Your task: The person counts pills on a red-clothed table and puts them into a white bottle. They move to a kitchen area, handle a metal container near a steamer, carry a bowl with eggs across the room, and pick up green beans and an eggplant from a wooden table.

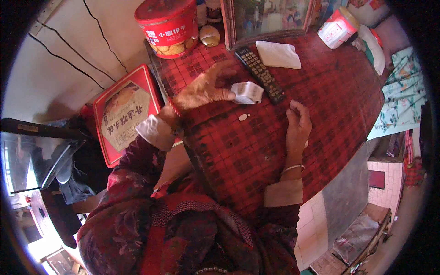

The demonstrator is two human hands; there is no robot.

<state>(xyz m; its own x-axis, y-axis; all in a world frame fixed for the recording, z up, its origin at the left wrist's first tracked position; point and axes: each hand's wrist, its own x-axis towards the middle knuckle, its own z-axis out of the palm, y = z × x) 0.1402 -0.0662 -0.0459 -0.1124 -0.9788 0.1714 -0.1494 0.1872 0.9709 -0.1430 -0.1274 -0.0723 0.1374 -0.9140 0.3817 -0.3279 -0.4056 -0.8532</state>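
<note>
My left hand reaches over the table with its fingers apart. Its thumb tip is at the near left end of a small white box with faint print; whether they touch I cannot tell. Below the box, a flat white oval piece with a small knob at one end lies on the red plaid tablecloth. To the right, my right hand is held with fingers loosely curled, and its palm is hidden. A small white thing shows partly beside that wrist.
A black remote control and folded white paper lie behind the box. A red biscuit tub, a small round jar, a framed picture and a tipped canister line the back. A red biscuit tin stands left.
</note>
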